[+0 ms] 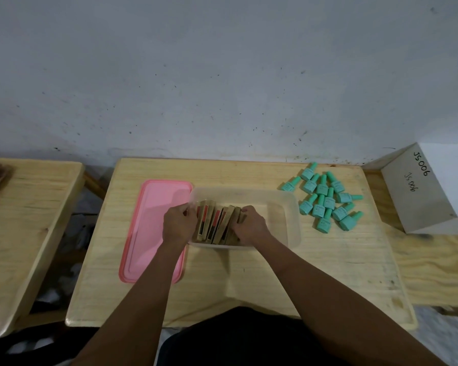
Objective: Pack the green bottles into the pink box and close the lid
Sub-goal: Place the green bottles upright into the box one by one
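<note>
**Hands on a row of cartons inside the clear tub**

Against a scuffed, speckled grey plaster wall (222,75) stands a pale wooden table with rounded corners (249,273); a second wooden table (29,220) sits at nine o'clock, and a third surface carries a white cardboard box (431,191) at three o'clock, hand-marked "JS 006" twice in black. At the table's centre rests a translucent, frosted plastic tub with rounded rim (288,220), the box to be packed. Its flat pink plastic lid (154,228) lies off, just beside the tub at nine o'clock. Inside the tub's left half stands a row of slim brown cardboard cartons with red and black panels (217,225), leaning slightly. The left hand (179,224) curls its fingers against the row's left end and the right hand (250,224) against its right end, pressing the cartons between them. At two o'clock a loose cluster of small mint-green plastic bottles with tapered caps (325,196) lies on the wood, outside the tub; their label print is too small to read.
</note>
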The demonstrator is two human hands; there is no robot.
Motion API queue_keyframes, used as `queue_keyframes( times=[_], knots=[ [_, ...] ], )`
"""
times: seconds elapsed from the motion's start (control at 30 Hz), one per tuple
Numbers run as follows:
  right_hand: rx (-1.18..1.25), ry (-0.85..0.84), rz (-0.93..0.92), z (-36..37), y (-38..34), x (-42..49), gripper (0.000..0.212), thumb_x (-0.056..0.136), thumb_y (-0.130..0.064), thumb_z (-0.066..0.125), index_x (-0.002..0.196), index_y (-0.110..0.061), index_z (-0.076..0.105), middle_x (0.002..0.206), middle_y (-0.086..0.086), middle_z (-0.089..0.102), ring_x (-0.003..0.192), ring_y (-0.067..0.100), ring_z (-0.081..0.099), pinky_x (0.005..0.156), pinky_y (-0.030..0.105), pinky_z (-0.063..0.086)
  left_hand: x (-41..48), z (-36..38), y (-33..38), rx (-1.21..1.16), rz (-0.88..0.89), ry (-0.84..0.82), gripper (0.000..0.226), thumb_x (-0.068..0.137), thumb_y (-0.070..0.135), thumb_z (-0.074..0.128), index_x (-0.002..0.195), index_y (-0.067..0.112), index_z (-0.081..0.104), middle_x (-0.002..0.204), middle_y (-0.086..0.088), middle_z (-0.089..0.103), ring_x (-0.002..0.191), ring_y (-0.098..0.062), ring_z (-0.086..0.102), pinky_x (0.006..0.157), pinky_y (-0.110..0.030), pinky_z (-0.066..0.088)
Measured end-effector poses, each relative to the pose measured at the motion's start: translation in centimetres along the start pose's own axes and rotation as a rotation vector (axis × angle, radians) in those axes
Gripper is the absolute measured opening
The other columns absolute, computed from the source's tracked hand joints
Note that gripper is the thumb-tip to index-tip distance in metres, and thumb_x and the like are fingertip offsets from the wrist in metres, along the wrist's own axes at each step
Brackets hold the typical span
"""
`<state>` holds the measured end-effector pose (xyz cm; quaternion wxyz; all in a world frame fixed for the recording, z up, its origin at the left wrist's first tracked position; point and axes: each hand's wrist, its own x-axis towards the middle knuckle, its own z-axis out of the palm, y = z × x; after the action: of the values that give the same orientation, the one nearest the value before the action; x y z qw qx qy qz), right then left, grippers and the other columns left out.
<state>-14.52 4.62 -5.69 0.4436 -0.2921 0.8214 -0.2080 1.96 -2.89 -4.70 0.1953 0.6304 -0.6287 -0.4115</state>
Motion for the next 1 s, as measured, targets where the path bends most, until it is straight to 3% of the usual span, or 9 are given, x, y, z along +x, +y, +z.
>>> queue_keyframes(
  times=[0.1,0.2,0.3,0.4,0.5,0.57,0.67,0.87,1.0],
  knots=[
    [0.065,0.011,-0.014,0.5,-0.7,0.0,0.053,0.086,-0.035,0.066,0.132,-0.018,0.046,0.126,0.012,0.06,0.11,0.027,0.059,0.09,0.033,0.051,-0.2,-0.1,0.2,0.022,0.015,-0.005,0.043,0.098,0.021,0.047,0.056,0.015,0.052,0.05,-0.003,0.05,0.048,-0.015,0.046,0.056,-0.022,0.043],
    [0.059,0.006,-0.031,0.2,-0.8,-0.3,0.065,0.089,-0.029,0.064,0.147,-0.016,0.036,0.14,0.01,0.052,0.122,0.028,0.055,0.1,0.034,0.048,-0.4,-0.3,0.5,0.027,0.016,-0.01,0.036,0.098,0.019,0.047,0.064,0.012,0.055,0.05,0.0,0.051,0.046,-0.014,0.047,0.054,-0.02,0.042],
    [0.032,0.005,-0.062,-0.9,0.0,-0.5,0.07,0.09,-0.033,0.062,0.151,-0.022,0.031,0.141,0.007,0.053,0.107,0.024,0.063,0.094,0.037,0.053,-0.3,-0.1,0.5,0.065,0.028,0.001,0.038,0.098,0.02,0.046,0.065,0.007,0.058,0.052,-0.002,0.053,0.048,-0.016,0.049,0.055,-0.022,0.043],
    [-0.021,0.01,-0.118,-3.0,1.1,-1.2,0.057,0.089,-0.035,0.061,0.143,-0.024,0.045,0.123,0.006,0.066,0.098,0.019,0.066,0.093,0.036,0.053,-0.1,0.0,0.7,0.106,0.002,0.015,0.037,0.099,0.021,0.044,0.064,0.012,0.054,0.06,-0.004,0.058,0.055,-0.019,0.055,0.065,-0.029,0.051],
    [-0.071,0.091,-0.236,-5.7,2.3,-2.7,0.039,0.09,-0.035,0.061,0.128,-0.029,0.058,0.109,-0.005,0.068,0.088,0.012,0.066,0.084,0.031,0.054,-0.5,0.0,1.6,0.14,0.005,0.034,0.026,0.098,0.023,0.046,0.101,0.004,0.064,0.092,-0.011,0.069,0.073,-0.02,0.061,0.076,-0.034,0.053],
    [-0.08,0.222,-0.306,-7.6,3.2,-3.8,0.029,0.092,-0.034,0.061,0.12,-0.031,0.062,0.099,-0.01,0.067,0.081,0.007,0.064,0.077,0.03,0.054,-0.9,0.3,2.2,0.228,0.077,0.129,0.039,0.095,0.03,0.051,0.127,0.009,0.055,0.118,-0.014,0.062,0.101,-0.028,0.059,0.083,-0.039,0.051],
    [-0.058,0.402,-0.331,-10.4,5.1,-5.1,0.022,0.093,-0.029,0.059,0.114,-0.031,0.067,0.094,-0.013,0.064,0.076,0.006,0.065,0.071,0.03,0.053,-1.7,1.2,4.1,0.328,0.309,0.218,0.044,0.094,0.037,0.052,0.131,0.014,0.053,0.128,-0.012,0.056,0.117,-0.03,0.05,0.091,-0.045,0.048],
    [0.002,0.581,-0.126,-15.2,10.8,-5.7,0.018,0.094,-0.028,0.058,0.107,-0.027,0.07,0.095,-0.013,0.066,0.082,0.01,0.066,0.067,0.026,0.047,-5.0,7.7,10.3,0.132,0.695,-0.134,0.025,0.091,0.034,0.052,0.097,0.019,0.071,0.091,0.003,0.07,0.076,-0.015,0.063,0.068,-0.038,0.055],
    [0.094,0.621,0.032,-18.0,14.9,-5.4,0.018,0.092,-0.025,0.059,0.104,-0.023,0.072,0.093,-0.008,0.069,0.083,0.011,0.062,0.073,0.028,0.046,-8.2,13.0,14.2,0.076,0.728,-0.43,0.022,0.091,0.028,0.058,0.102,0.015,0.072,0.094,0.001,0.073,0.07,-0.011,0.063,0.07,-0.029,0.054]
  ],
)
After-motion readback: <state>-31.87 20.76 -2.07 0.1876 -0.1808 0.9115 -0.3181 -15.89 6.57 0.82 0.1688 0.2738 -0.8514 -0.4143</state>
